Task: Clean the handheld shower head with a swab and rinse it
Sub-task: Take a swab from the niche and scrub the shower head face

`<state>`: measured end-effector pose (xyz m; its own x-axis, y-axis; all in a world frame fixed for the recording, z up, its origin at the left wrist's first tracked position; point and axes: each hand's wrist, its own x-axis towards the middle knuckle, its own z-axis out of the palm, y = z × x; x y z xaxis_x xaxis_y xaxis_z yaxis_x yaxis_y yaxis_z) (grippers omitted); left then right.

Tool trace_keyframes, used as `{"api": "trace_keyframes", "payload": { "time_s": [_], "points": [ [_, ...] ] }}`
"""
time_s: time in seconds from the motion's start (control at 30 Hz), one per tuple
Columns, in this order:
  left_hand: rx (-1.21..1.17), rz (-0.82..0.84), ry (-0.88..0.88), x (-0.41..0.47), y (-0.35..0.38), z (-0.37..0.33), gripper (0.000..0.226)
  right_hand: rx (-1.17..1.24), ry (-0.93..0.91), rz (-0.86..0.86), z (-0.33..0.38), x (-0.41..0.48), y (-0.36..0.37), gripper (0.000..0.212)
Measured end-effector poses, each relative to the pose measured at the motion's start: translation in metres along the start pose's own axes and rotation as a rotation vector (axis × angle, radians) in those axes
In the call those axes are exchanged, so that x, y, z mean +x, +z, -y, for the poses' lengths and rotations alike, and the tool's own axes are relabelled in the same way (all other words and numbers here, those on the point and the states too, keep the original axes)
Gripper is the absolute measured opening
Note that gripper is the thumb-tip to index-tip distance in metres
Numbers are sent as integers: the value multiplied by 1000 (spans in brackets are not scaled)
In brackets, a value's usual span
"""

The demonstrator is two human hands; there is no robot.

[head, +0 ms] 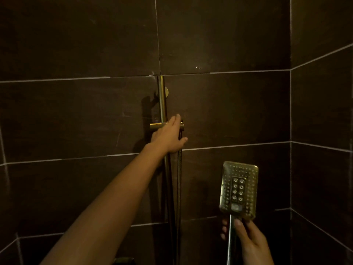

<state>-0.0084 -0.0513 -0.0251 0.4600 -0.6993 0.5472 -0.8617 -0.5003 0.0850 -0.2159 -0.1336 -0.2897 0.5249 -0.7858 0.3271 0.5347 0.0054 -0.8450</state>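
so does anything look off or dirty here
The shower head, gripped by the right hand, is off its holder, where the left hand rests. Its face shows pale, spotty residue near the handle end. Nothing else stands out.

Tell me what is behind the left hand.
The brass holder on the vertical rail, and the hose hanging below. The left hand covers the holder's middle and part of the hose.

Walled in large dark brown tiles (229,104), laid in horizontal rows with pale grout lines (57,79). Joined on the right to a side wall (322,104) of the same tiles. Lit dimly and warmly, and fitted with an upright brass slide rail (162,104).
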Motion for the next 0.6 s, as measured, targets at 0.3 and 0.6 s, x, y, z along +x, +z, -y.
{"api": "trace_keyframes", "payload": {
  "time_s": [0.3, 0.6],
  "points": [
    [-846, 491, -103, -173, 85, -6, 33, -51, 12, -5, 36, -39, 18, 37],
    [-1303, 640, -334, -301, 132, -36, 63, -82, 78, -84, 40, -97, 41, 19]
  ]
}}
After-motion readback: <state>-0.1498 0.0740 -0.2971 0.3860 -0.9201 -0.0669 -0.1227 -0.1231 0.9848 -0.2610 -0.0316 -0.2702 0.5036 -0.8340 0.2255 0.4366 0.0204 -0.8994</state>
